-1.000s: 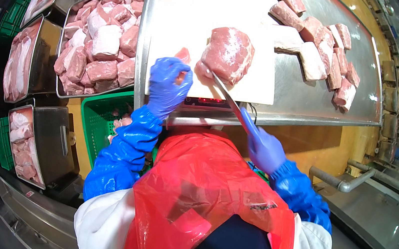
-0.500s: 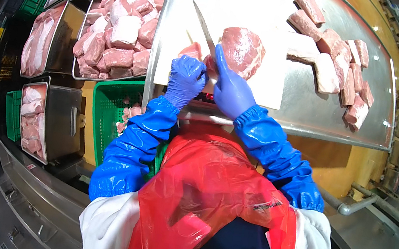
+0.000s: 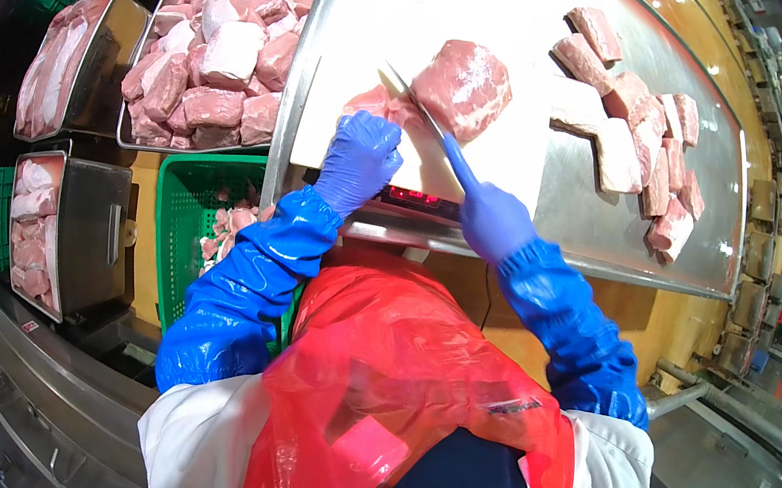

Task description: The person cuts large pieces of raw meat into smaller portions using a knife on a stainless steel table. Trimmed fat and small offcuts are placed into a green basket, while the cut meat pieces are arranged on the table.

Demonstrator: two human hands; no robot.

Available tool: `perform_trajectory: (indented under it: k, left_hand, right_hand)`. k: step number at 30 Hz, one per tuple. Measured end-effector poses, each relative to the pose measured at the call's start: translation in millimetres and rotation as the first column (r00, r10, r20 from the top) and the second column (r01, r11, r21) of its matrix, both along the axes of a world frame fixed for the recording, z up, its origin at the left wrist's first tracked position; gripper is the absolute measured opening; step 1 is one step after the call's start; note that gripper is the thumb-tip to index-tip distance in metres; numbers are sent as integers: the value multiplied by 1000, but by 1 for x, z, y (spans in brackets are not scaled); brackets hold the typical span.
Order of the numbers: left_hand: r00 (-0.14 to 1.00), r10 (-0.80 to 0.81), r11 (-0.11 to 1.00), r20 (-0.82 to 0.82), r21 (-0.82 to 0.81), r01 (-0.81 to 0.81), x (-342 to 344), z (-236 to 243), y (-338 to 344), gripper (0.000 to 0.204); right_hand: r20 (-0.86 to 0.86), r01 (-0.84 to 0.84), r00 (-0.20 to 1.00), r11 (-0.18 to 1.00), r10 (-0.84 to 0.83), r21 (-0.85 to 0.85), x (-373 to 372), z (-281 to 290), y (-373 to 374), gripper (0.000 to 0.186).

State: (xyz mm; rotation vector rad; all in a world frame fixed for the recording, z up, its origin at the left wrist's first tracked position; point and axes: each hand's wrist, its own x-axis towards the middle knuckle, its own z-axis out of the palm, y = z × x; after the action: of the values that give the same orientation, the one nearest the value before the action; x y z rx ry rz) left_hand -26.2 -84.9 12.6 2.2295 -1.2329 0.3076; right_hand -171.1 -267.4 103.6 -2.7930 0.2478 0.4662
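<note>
In my right hand [image 3: 495, 220], closed with the index finger along its spine, is a knife [image 3: 419, 105]. Its blade crosses a thin piece of pink meat [image 3: 382, 103] on a white cutting board [image 3: 518, 167]. My left hand [image 3: 359, 163] is curled closed at the near edge of that thin piece, gripping it; the fingertips are partly hidden. Just right of the blade rests a large round chunk of meat [image 3: 465, 91], touched by neither hand. Both hands wear blue-violet gloves.
On the steel table [image 3: 608, 243], several meat pieces [image 3: 645, 129] lie at the right. Steel trays heaped with meat [image 3: 200, 61] stand left. A green basket [image 3: 181, 206] with scraps sits beside my left forearm. A red-lit display [image 3: 417, 196] shows under the board's near edge.
My right hand has drawn back toward me and to the right, pulling the knife along. The thin piece now spreads wider beside the blade. My left hand stays at its edge. The view has shifted slightly.
</note>
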Motion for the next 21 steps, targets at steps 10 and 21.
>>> perform_trajectory:
  k: [10, 21]
  left_hand:
    - [983, 159, 987, 88, 12, -161, 10, 9, -42, 17]
    - [983, -11, 987, -185, -159, -19, -25, 5, -51, 7]
  right_hand:
    - [-60, -107, 992, 994, 107, -9, -1, 13, -36, 91]
    - [160, -147, 977, 989, 143, 11, 57, -28, -30, 95]
